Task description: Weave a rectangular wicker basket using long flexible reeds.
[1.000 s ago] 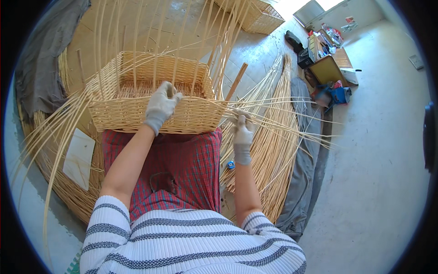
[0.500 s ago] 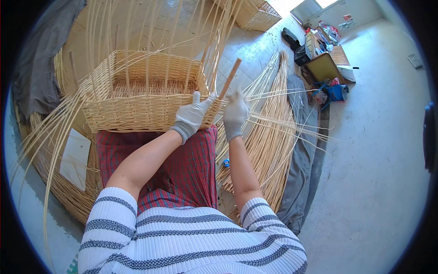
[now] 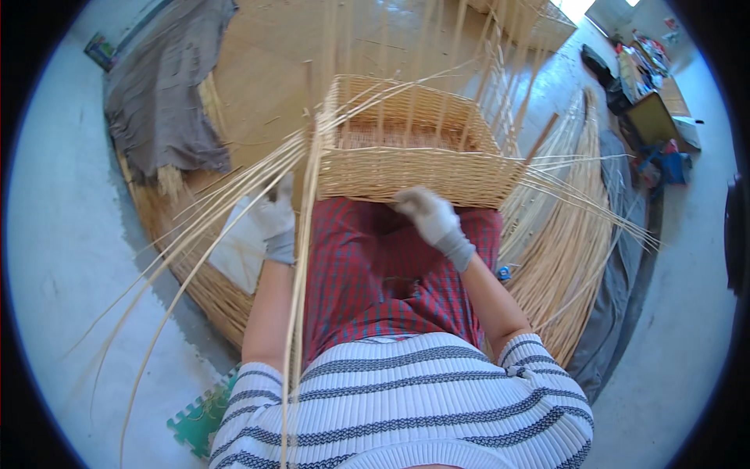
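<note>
A pale wicker basket (image 3: 414, 176) with a rectangular rim stands at the front of my lap, and upright stakes rise from it. My left hand (image 3: 277, 219), in a white-and-grey glove, is beside the basket's left end, among long loose weaving strands (image 3: 258, 176) that fan out there. Motion blurs its fingers, so whether it grips a strand does not show. Below the basket's front wall, my gloved right hand (image 3: 432, 219) is near the lower edge with bent, blurred fingers. A brown wooden stick (image 3: 541, 139) leans at the right corner.
Red checked cloth (image 3: 375, 273) covers my lap. To the right lies a big bundle of canes (image 3: 570, 258) on grey cloth. Another wicker basket (image 3: 547, 27) stands at the far right. Dark cloth (image 3: 168, 94) covers material at the left, near a white board (image 3: 238, 242).
The view has swung left, so the basket appears further right. My left hand has left the basket's right front rim for the left-hand strands. My right hand has moved from the stick to below the front wall.
</note>
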`<state>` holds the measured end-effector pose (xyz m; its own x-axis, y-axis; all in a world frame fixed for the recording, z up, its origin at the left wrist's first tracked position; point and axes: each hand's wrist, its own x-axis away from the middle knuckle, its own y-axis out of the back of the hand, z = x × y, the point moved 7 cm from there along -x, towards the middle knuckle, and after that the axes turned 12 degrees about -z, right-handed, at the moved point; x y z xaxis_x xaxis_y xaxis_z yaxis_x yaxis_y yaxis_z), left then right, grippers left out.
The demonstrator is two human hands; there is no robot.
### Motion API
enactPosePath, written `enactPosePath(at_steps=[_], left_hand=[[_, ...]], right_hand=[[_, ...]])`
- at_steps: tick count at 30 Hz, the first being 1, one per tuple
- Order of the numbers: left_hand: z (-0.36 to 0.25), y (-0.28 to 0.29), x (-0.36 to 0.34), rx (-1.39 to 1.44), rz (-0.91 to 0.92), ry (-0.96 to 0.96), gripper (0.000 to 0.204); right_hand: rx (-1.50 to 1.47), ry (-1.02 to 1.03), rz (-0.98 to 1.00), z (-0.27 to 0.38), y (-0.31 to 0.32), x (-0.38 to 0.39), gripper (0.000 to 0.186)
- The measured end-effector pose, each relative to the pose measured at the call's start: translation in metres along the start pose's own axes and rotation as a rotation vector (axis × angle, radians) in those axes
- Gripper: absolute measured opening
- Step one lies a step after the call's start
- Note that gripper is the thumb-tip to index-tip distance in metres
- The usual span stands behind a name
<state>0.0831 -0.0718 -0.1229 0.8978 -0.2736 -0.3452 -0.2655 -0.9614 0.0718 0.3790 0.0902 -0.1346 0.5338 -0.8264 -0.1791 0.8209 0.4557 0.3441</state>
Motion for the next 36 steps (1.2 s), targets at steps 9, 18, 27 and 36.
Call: enactPosePath(at_steps=[9, 18, 27, 36], left_hand=[[-0.073, 0.012, 0.023, -0.029, 0.161, -0.217, 0.016], [-0.11, -0.031, -0.008, -0.09, 0.635, -0.479, 0.061], [-0.055, -0.008, -0.062, 0.629, 0.305, 0.068, 0.032], [-0.017, -0.054, -0.013, 0.049, 0.093, -0.244, 0.055]], right_hand=[[-0.022, 0.854, 0.157, 0.206, -0.134, 0.037, 0.038], [0.289, 0.828, 0.661, 0.205, -0.181, 0.052, 0.02], [-1.321, -0.008, -0.041, 0.036, -0.011, -0.096, 0.043], [-0.344, -0.187, -0.35, -0.014, 0.015, -0.09, 0.014]])
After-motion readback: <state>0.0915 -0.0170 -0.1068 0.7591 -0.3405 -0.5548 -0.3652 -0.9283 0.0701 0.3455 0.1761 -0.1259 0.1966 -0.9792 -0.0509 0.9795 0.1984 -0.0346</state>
